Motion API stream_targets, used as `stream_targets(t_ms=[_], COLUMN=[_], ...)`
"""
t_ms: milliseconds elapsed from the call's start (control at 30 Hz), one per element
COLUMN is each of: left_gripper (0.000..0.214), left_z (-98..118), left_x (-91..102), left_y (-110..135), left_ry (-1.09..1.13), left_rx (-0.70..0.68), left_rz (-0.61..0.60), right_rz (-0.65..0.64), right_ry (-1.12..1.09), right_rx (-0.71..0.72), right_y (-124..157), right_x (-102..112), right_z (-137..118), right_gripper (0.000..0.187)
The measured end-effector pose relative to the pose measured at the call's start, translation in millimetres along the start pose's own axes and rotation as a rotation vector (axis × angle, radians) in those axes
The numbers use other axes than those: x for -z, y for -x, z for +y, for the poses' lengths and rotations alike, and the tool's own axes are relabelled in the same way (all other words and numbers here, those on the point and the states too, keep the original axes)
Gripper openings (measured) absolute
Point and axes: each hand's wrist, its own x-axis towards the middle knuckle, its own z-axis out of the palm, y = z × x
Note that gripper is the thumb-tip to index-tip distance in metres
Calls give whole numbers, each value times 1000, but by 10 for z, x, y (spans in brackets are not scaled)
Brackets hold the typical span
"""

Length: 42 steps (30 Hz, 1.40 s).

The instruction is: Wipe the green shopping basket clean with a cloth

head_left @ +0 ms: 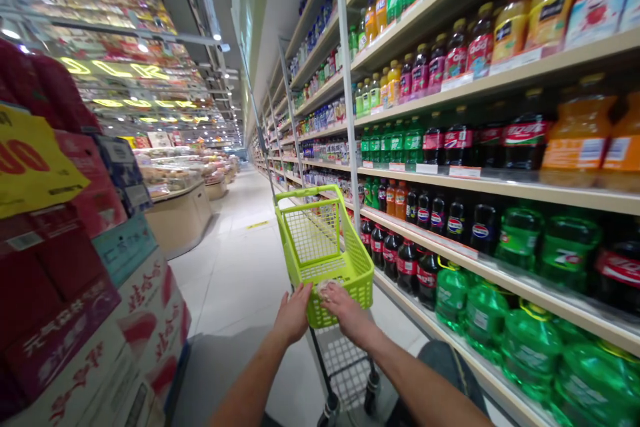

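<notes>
A lime-green shopping cart (360, 259) with a latticed plastic basket stands directly in front of me, and its basket looks bare inside. At the near left corner of the basket, my left hand (294, 315) is closed on the rim, its fingertips over the edge. My right hand (346, 312) is at the near rim just to the right, fingers bent and pressing a small crumpled whitish cloth or tissue (327, 288) against the plastic. The palm sides of both hands are hidden.
Shelves of bottled drinks (453, 147) run along the right, with large green bottles (530, 340) low down close by. Stacked drink cartons (125, 320) with a yellow price sign (37, 163) crowd the left. A pale tiled aisle (225, 247) stretches ahead past a display counter (183, 217).
</notes>
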Motion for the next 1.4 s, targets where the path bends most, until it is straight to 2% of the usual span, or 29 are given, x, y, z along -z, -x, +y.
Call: stream_targets(t_ms=[100, 167, 300, 367, 433, 500, 567, 667, 733, 800, 867, 1000, 1100, 1233, 1300, 1400], left_gripper=[69, 69, 69, 67, 66, 66, 66, 66, 67, 68, 68, 71, 73, 75, 76, 76], left_z=[-21, -23, -35, -43, -35, -4, 42, 88, 93, 99, 132, 287, 377, 369, 354, 365], left_x=[8, 9, 2, -4, -19, -46, -80, -105, -88, -54, -31, -92, -188, -249, -247, -236], left_y=[20, 48, 115, 127, 117, 97, 87, 115, 150, 171, 158, 64, 20, 42, 55, 57], left_ry=[13, 10, -29, -45, -46, -41, -38, -32, -33, -45, -56, -99, -125, -149, -162, -172], left_rx=[16, 13, -19, -16, 1, 12, 6, 16, 36, 47, 53, 16, -19, -41, -39, -26], left_rz=[-19, -20, -7, 11, 34, 54, 53, 37, 27, 18, 16, 7, -3, -3, -9, -7], right_rz=[41, 64, -19, -28, 23, 117, 202, 223, 165, 108, 100, 211, 235, 118, 126, 225], right_ry=[37, 26, -26, -6, 30, 45, 40, 25, 14, 17, 31, -3, -30, 4, 10, 8], right_rx=[-36, -7, 113, 103, 78, 60, 54, 82, 118, 140, 131, 85, 43, 90, 59, -75], right_y=[91, 205, 522, 582, 480, 265, 83, 137, 359, 567, 627, 397, 426, 759, 780, 627], right_x=[83, 12, -221, -173, -10, 147, 181, -17, -173, -206, -79, 258, 215, 103, 195, 354], right_z=[20, -16, -131, -122, -84, -61, -70, -100, -84, -30, 45, 169, 212, 271, 312, 359], right_gripper=[29, 30, 22, 22, 26, 30, 31, 27, 25, 27, 27, 26, 25, 27, 28, 33])
